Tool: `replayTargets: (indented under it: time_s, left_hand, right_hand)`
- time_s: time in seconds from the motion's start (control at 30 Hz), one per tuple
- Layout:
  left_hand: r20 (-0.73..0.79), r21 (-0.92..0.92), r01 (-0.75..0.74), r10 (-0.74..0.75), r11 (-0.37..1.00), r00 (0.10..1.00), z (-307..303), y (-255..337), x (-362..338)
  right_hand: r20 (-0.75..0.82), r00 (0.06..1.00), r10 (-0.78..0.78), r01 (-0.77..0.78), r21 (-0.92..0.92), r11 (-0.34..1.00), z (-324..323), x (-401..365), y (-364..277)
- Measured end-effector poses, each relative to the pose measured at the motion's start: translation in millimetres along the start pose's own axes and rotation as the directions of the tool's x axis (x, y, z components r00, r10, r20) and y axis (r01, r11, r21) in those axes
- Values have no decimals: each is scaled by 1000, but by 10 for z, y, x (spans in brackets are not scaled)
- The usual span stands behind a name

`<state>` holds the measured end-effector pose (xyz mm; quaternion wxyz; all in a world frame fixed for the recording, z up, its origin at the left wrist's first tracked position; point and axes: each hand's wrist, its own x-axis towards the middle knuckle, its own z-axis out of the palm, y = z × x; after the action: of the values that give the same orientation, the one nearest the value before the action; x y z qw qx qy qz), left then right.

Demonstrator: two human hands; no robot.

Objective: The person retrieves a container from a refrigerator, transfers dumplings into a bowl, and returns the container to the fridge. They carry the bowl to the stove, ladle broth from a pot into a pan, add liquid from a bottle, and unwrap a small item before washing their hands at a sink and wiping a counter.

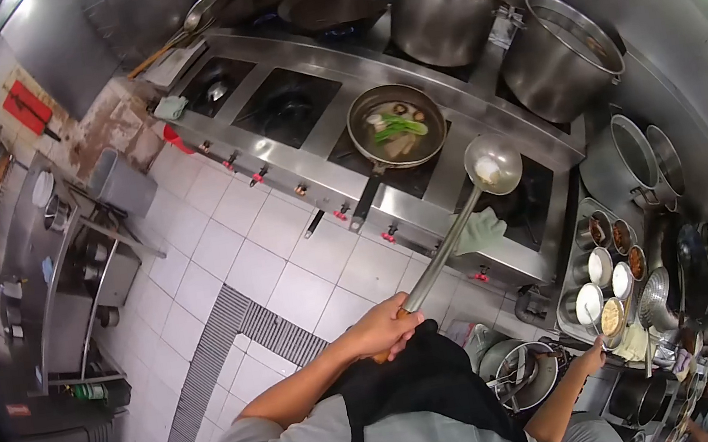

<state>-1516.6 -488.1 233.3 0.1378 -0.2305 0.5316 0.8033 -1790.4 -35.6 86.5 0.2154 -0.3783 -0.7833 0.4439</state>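
Observation:
My left hand is closed round the handle of a long metal ladle, whose bowl holds a little white stuff over the right side of the stove. Near it, a black frying pan sits on a burner with green leaves, mushroom-like pieces and pale pieces in liquid. My right hand is at the edge of the seasoning tray, its fingers drawn together beside a white-filled container and a yellow-filled one. What those fingers grip is too small to make out.
Two large stockpots and dark woks stand along the back of the stove. A pale cloth hangs by the right burner. A skimmer lies beside the tray. A metal pot stands low at my right.

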Motion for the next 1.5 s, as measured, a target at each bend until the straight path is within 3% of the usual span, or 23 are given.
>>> replayTargets:
  time_s: [0.07,0.17,0.23,0.3,0.4,0.47,0.53,0.6,0.73,0.8,0.83,0.87,0.9,0.93,0.97,1.0,1.03,1.07,1.1,1.13,1.23,1.37,1.5]
  left_hand:
    - [-32,-26,-1,0,1000,999,-129,-37,-91]
    - [-71,-68,-49,44,996,996,-217,-173,-170]
    - [-78,-155,-98,87,983,993,-215,-254,-98]
    - [-88,-172,-147,133,974,987,-187,-295,-23]
    - [-119,-162,-197,179,967,977,-218,-355,68]
    - [-93,-85,-248,240,965,966,-408,-488,176]
    - [-128,-56,-357,348,933,929,-580,-605,120]
    - [-164,506,-316,449,803,878,-726,-801,-50]
    - [-697,153,-170,228,974,680,-930,-1467,-710]
    - [-933,146,-69,160,987,321,-772,-1965,-1150]
    - [-830,557,120,546,822,109,-707,-2534,-1273]
    - [-791,576,350,611,738,13,-638,-2659,-1557]
    - [-998,-21,-150,-13,988,55,-392,-2796,-1818]
    - [-973,-152,95,-132,984,-191,-105,-2394,-2066]
    - [-937,-7,-25,-15,1000,-350,20,-3362,-2025]
    - [-852,-147,-621,-418,770,-317,162,-3282,-2071]
    - [-944,-68,-607,-249,792,-218,286,-4335,-2172]
    - [-920,58,-572,-179,818,-348,417,-4797,-2023]
    - [-889,-181,-542,-372,821,-267,707,-4624,-1961]
    - [-963,-61,139,-21,988,-270,856,-4672,-1789]
    - [-876,-478,-139,-482,868,6,1250,-4391,-1307]
    - [-815,-555,-21,-539,831,212,1015,-3810,-1099]
    - [-800,-557,24,-544,830,255,447,-3307,-1245]
  right_hand:
    - [-39,998,39,-33,145,989,-46,-574,-313]
    - [535,841,83,-224,205,953,107,-1389,-537]
    - [938,338,-80,-99,120,988,330,-2278,-614]
    - [979,-162,-123,-149,99,984,182,-3429,-1061]
    - [878,-478,7,-286,-164,944,148,-4155,-1400]
    - [862,-504,47,-80,-101,992,487,-4122,-1288]
    - [937,-348,-24,-178,-41,983,803,-4163,-1058]
    - [979,-198,46,-249,-96,964,1152,-4193,-1012]
    - [986,-166,-13,96,29,995,1887,-3921,-901]
    - [983,105,-149,365,101,925,2108,-3820,-784]
    - [990,20,-140,398,120,910,2195,-3785,-755]
    - [988,-8,-151,411,141,900,2389,-3616,-735]
    - [941,-1,-339,380,314,870,2569,-3523,-575]
    - [981,57,-185,225,168,960,2702,-3465,-525]
    - [974,53,-220,183,207,961,2564,-3465,-639]
    - [977,-65,-201,206,211,956,2815,-3273,-510]
    - [940,143,-310,367,240,899,2569,-3543,-777]
    - [928,93,-362,383,302,873,2590,-3495,-851]
    - [977,116,-180,229,150,962,2445,-3598,-1139]
    - [986,93,-135,163,119,979,2533,-3562,-1196]
    - [974,106,-200,104,189,976,2231,-3412,-1169]
    - [984,94,-149,4,149,989,2178,-3298,-1192]
    - [996,47,-82,48,80,996,2089,-3258,-1256]
